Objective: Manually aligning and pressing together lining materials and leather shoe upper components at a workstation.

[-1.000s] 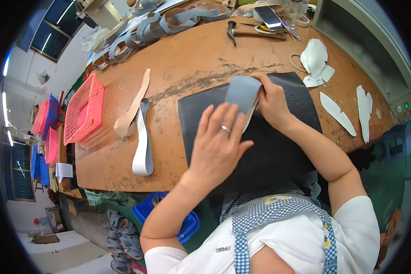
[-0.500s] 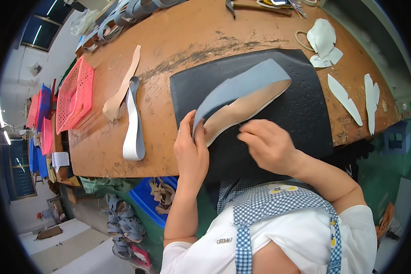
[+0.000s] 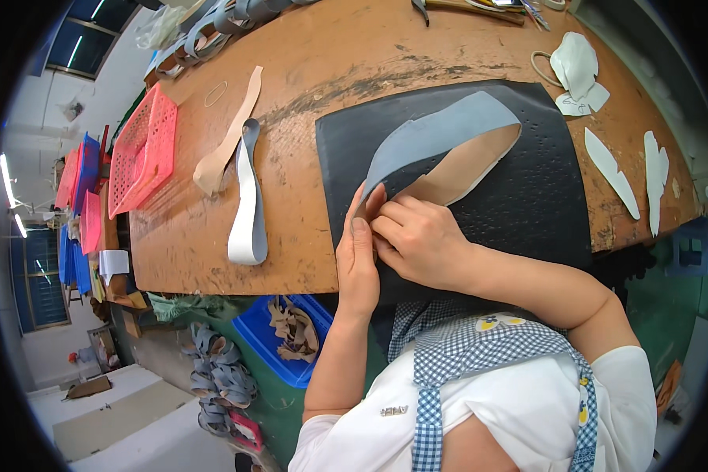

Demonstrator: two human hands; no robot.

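Observation:
A long leather strip (image 3: 456, 126), grey-blue outside and beige inside, curves in a loop standing on its edge over a black mat (image 3: 519, 228). My left hand (image 3: 359, 263) grips the strip's near end, with the thumb on one side and the fingers behind. Against that same end, my right hand (image 3: 423, 240) is closed, its curled fingers pressed on the strip beside the left thumb. The fingertips of the right hand are partly hidden, so anything small between them cannot be made out.
Left of the mat lie a beige strip (image 3: 230, 141) and a white-and-grey looped strip (image 3: 246, 208). A pink basket (image 3: 145, 149) stands farther left. White pattern pieces (image 3: 612, 173) lie at the right, a hammer (image 3: 480, 9) at the back. Below the table edge is a blue bin (image 3: 271, 358).
My right hand has moved left from the strip's lower edge to its near end, meeting my left hand. The left hand keeps its hold. The whole view has shifted slightly.

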